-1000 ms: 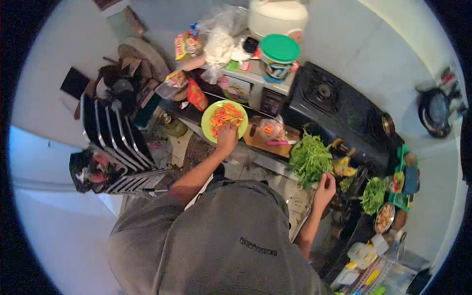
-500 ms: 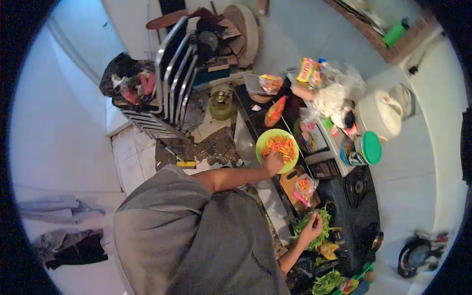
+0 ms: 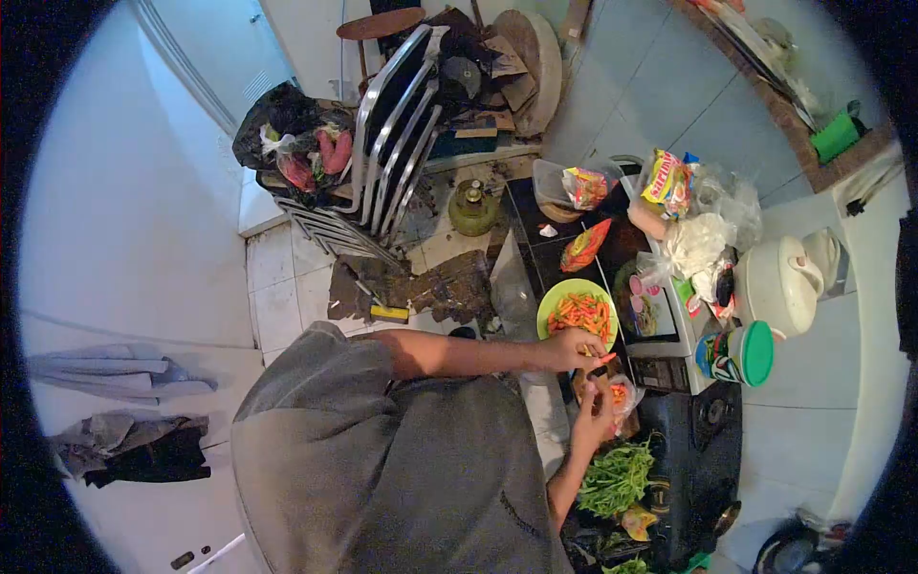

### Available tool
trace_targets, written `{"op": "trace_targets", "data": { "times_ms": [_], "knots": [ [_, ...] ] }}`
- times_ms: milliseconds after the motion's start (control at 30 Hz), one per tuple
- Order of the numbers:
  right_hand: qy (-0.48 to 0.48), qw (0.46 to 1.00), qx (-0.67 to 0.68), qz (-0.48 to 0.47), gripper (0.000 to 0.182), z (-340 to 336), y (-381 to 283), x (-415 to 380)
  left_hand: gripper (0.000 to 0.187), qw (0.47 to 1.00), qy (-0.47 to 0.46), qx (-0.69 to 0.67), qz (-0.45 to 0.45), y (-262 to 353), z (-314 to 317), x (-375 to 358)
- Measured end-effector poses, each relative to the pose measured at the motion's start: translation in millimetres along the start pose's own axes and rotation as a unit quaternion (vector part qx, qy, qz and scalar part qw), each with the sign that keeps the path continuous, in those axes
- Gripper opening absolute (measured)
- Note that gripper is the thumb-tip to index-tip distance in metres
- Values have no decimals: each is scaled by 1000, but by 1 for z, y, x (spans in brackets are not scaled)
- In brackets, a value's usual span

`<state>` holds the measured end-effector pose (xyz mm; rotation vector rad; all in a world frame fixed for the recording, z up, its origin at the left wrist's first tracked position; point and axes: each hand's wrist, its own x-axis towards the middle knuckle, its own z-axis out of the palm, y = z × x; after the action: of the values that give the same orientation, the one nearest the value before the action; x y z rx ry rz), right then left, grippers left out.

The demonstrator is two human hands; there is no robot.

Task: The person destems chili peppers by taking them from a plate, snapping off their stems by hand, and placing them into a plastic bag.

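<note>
My left hand (image 3: 574, 350) is closed on a red chili (image 3: 604, 360), beside the rim of a lime-green bowl (image 3: 547, 316). Sliced orange and red chilies (image 3: 580, 312) fill much of the bowl. Just below, my right hand (image 3: 595, 409) has its fingers pinched together close to the chili. It appears to hold a small knife, whose pink part shows only in the earlier view; now it is mostly hidden. Under the hands lies a wooden cutting board (image 3: 579, 385), partly covered. A clear bag with orange pieces (image 3: 620, 394) lies against my right hand.
Leafy greens (image 3: 614, 478) lie near my right forearm, beside a black stove (image 3: 674, 450). Beyond the bowl are a red packet (image 3: 585, 246), a microwave-like box (image 3: 660, 368) and a green-lidded tub (image 3: 757, 353). A gas cylinder (image 3: 472, 209) and stacked chairs (image 3: 392, 134) stand left.
My left hand has come out of the bowl with a chili. My right hand has moved from the greens up towards the left one. The whole view has shifted.
</note>
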<state>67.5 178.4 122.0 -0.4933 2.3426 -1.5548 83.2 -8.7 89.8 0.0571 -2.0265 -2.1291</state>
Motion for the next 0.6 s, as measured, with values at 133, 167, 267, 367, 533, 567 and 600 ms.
{"op": "trace_targets", "data": {
  "times_ms": [133, 167, 267, 367, 533, 567, 600],
  "knots": [
    [-31, 995, 97, -10, 27, 25, -22, 9, 32, 990, 14, -118, -73, 35, -10, -10],
    [-41, 988, 146, 24, 24, 29, -29, 12, 32, 986, 3, -137, -99, 45, -15, -12],
    [-55, 976, 207, 44, 20, 37, -35, 25, 30, 986, 21, -138, -89, 45, -24, -17],
    [-64, 967, 244, 41, 18, 45, -41, 36, 24, 964, -3, -245, -98, 45, -34, -16],
    [-96, 977, 189, -8, 22, 50, -56, 46, 22, 979, -6, -184, -90, 52, -52, -17],
    [-96, 986, 132, -30, 26, 48, -63, 46, 21, 990, 10, -122, -73, 55, -54, -17],
    [-89, 990, 102, -36, 28, 48, -61, 47, 21, 990, 9, -120, -72, 55, -54, -17]
  ]
}}
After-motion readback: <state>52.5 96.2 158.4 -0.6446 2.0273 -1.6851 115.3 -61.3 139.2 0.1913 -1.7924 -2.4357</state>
